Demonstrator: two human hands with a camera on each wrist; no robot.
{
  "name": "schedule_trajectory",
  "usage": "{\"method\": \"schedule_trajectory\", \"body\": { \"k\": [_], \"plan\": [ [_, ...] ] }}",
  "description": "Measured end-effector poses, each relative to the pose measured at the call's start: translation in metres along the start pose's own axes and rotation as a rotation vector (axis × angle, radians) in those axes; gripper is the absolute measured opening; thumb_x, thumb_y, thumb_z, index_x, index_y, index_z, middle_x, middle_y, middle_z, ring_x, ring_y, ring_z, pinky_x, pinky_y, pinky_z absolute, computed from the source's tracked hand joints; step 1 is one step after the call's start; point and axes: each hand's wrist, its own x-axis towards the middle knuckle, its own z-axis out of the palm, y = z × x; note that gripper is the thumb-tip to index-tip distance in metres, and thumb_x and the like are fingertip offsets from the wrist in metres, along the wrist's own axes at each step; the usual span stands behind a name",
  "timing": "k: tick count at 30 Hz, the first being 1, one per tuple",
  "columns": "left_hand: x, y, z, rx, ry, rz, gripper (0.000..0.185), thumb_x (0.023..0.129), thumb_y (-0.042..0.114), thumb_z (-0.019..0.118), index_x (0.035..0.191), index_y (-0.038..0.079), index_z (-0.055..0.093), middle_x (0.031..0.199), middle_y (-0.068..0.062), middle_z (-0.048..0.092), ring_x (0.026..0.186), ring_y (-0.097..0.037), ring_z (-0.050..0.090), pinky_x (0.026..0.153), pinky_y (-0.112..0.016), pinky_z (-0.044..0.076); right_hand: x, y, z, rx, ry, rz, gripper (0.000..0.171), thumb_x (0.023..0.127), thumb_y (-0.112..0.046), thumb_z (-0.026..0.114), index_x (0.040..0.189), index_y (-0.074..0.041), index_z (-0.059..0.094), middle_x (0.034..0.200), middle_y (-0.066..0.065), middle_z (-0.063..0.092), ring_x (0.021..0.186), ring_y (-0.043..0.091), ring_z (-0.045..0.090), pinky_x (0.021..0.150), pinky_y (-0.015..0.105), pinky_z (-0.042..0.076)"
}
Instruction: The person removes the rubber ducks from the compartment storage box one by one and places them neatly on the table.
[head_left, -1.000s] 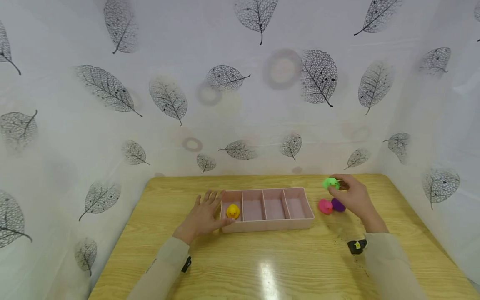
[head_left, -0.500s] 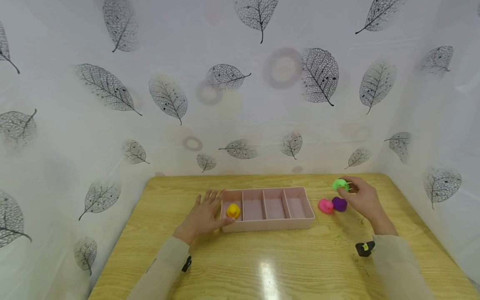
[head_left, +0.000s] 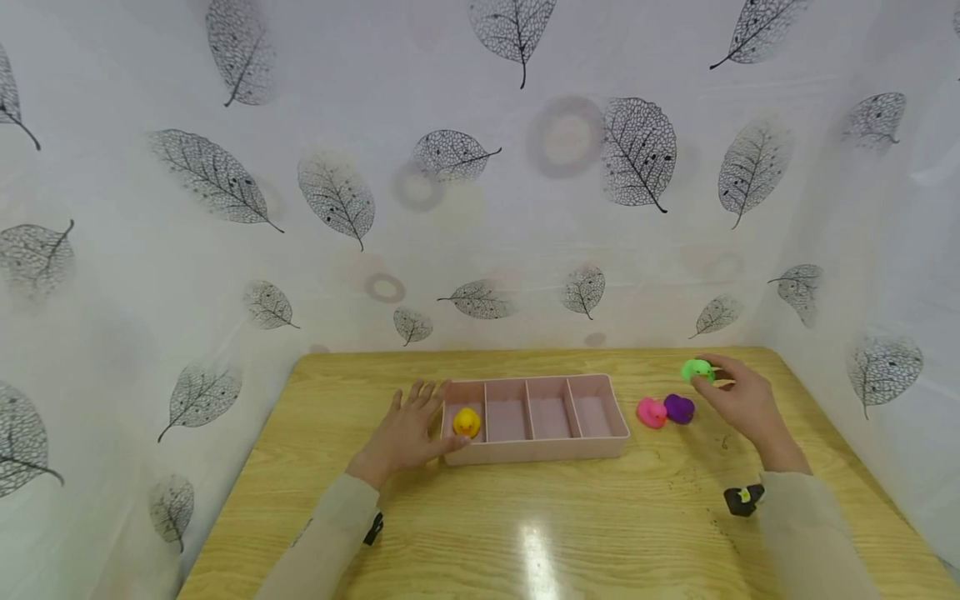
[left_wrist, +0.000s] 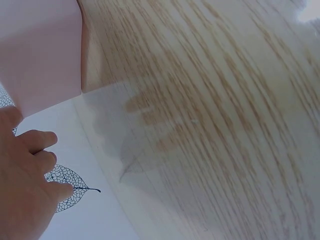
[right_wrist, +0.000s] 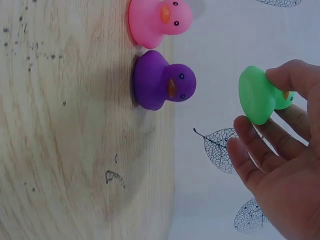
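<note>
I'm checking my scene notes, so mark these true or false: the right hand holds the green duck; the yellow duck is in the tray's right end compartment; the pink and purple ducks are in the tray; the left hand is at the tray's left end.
1. The right hand pinches the green rubber duck: true.
2. The yellow rubber duck sits in the right end compartment of the pink four-compartment plastic tray: false, the left end one.
3. The pink rubber duck and purple rubber duck are in the tray: false, on the wooden table.
4. The left hand rests at the tray's left end: true.
</note>
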Motion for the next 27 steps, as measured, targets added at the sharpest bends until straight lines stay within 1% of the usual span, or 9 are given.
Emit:
{"method": "schedule_trajectory", "body": {
  "k": [5, 8, 11, 13, 15, 20, 22, 27],
  "plan": [
    [0.0, -0.001, 0.0, 0.0, -0.002, -0.002, 0.104, 0.094, 0.077, 0.055, 0.171, 0.016, 0.017, 0.174, -0.022, 0.023, 0.164, -0.043, 0.011, 0.13, -0.069, 0.007, -0.001, 0.007, -0.002, -0.011, 0.014, 0.003, 0.049, 0.102, -0.024, 0.068, 0.142, 0.005, 0.06, 0.137, 0.034, 0.062, 0.115, 0.049, 0.064, 0.072, 0.006, 0.042],
    [0.0, -0.001, 0.0, 0.001, -0.003, -0.005, 0.105, 0.094, 0.077, 0.055, 0.171, 0.016, 0.017, 0.173, -0.022, 0.023, 0.164, -0.044, 0.011, 0.13, -0.069, 0.007, -0.003, 0.009, -0.003, -0.012, 0.014, 0.012, 0.049, 0.103, -0.024, 0.067, 0.142, 0.006, 0.059, 0.136, 0.035, 0.062, 0.113, 0.048, 0.064, 0.071, 0.006, 0.042],
    [0.0, 0.0, 0.0, 0.001, -0.001, -0.006, 0.105, 0.094, 0.077, 0.055, 0.17, 0.015, 0.018, 0.173, -0.022, 0.023, 0.164, -0.044, 0.012, 0.13, -0.069, 0.008, -0.005, 0.011, -0.003, -0.019, 0.01, 0.023, 0.051, 0.103, -0.025, 0.067, 0.142, 0.006, 0.059, 0.133, 0.036, 0.063, 0.108, 0.048, 0.066, 0.072, 0.013, 0.048],
    [0.0, 0.0, -0.001, 0.002, -0.001, -0.006, 0.104, 0.094, 0.077, 0.054, 0.17, 0.015, 0.018, 0.173, -0.022, 0.023, 0.164, -0.044, 0.012, 0.13, -0.069, 0.008, -0.006, 0.013, -0.004, -0.02, 0.004, 0.03, 0.051, 0.103, -0.026, 0.066, 0.143, 0.006, 0.058, 0.132, 0.038, 0.063, 0.106, 0.049, 0.067, 0.073, 0.021, 0.051],
    [-0.001, 0.001, -0.001, 0.004, -0.002, -0.006, 0.104, 0.095, 0.077, 0.054, 0.17, 0.015, 0.017, 0.173, -0.022, 0.023, 0.164, -0.044, 0.012, 0.13, -0.07, 0.008, -0.006, 0.015, -0.004, -0.023, 0.0, 0.034, 0.052, 0.103, -0.026, 0.066, 0.144, 0.006, 0.058, 0.132, 0.038, 0.063, 0.106, 0.05, 0.067, 0.073, 0.025, 0.052],
    [-0.001, 0.002, -0.002, 0.006, -0.004, -0.008, 0.104, 0.095, 0.077, 0.054, 0.17, 0.015, 0.017, 0.174, -0.022, 0.023, 0.164, -0.044, 0.012, 0.13, -0.069, 0.008, -0.004, 0.021, -0.005, -0.026, -0.005, 0.041, 0.052, 0.104, -0.026, 0.065, 0.144, 0.006, 0.057, 0.132, 0.038, 0.063, 0.108, 0.051, 0.067, 0.07, 0.018, 0.05],
    [-0.001, 0.002, -0.002, 0.005, -0.005, -0.008, 0.104, 0.095, 0.077, 0.054, 0.17, 0.015, 0.018, 0.174, -0.022, 0.023, 0.164, -0.044, 0.012, 0.13, -0.069, 0.008, -0.004, 0.023, -0.005, -0.026, -0.009, 0.041, 0.052, 0.104, -0.026, 0.066, 0.143, 0.006, 0.057, 0.131, 0.038, 0.063, 0.108, 0.051, 0.067, 0.069, 0.017, 0.049],
    [-0.001, 0.002, -0.003, 0.009, -0.003, -0.002, 0.104, 0.095, 0.076, 0.054, 0.17, 0.015, 0.018, 0.173, -0.022, 0.024, 0.163, -0.044, 0.013, 0.13, -0.07, 0.008, -0.006, 0.028, -0.004, -0.038, -0.031, 0.052, 0.052, 0.102, -0.025, 0.068, 0.141, 0.008, 0.058, 0.128, 0.037, 0.065, 0.103, 0.045, 0.068, 0.07, 0.023, 0.052]
  ]
}}
